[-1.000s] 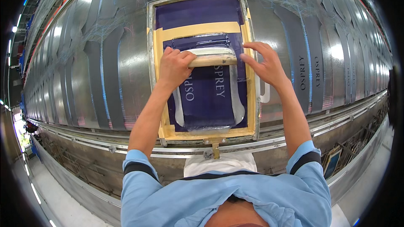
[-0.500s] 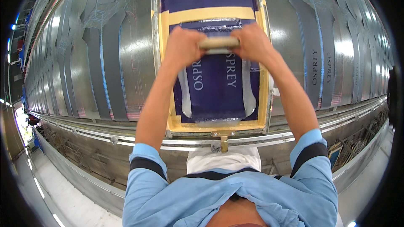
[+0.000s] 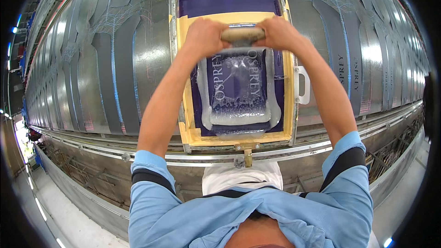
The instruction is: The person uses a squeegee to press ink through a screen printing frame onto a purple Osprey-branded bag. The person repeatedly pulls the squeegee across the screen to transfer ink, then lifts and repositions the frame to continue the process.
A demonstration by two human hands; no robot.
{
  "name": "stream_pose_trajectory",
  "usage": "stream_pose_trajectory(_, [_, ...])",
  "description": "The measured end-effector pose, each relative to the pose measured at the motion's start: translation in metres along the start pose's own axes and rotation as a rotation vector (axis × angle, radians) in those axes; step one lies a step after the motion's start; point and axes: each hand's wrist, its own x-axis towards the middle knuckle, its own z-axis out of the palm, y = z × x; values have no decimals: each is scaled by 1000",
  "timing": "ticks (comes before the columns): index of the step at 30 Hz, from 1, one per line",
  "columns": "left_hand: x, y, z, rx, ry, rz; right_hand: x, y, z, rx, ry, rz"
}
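My left hand (image 3: 206, 37) and my right hand (image 3: 278, 34) are closed on the two ends of a squeegee (image 3: 242, 34) with a pale, rounded handle. It stands over the far part of a purple printing screen (image 3: 229, 0) set in a metal frame. Yellow tape (image 3: 194, 135) lines the inside of that frame. Translucent whitish paste (image 3: 241, 118) lies in a thick band across the screen's near part and runs up both sides. Between those strips, a thin bubbly film covers the mesh and two columns of pale lettering. My fingers hide part of the squeegee, and its blade's edge is blurred.
The frame lies on a long metal table with dark grey cut pieces (image 3: 123, 71) on both sides. A white handle (image 3: 302, 85) sticks out on the frame's right. Along the near table edge runs a metal rail (image 3: 183, 158), where a brass-coloured bracket (image 3: 248, 157) meets the frame.
The squeegee has moved slightly away from me, still in both hands. Whitish film and a thick near band of paste now cover the screen's middle, which was mostly bare purple before.
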Motion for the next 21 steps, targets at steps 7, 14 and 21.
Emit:
stream_pose_trajectory(7, [15,-9,9,4,-48,-78,15,6,1,52,-30,83])
stream_pose_trajectory(14, [-177,77,56,-135,-23,59,-159,-80,86,40,-86,-111])
stream_pose_trajectory(21, [-80,27,33,9,53,112,-75,-35,43,-103,13,-79])
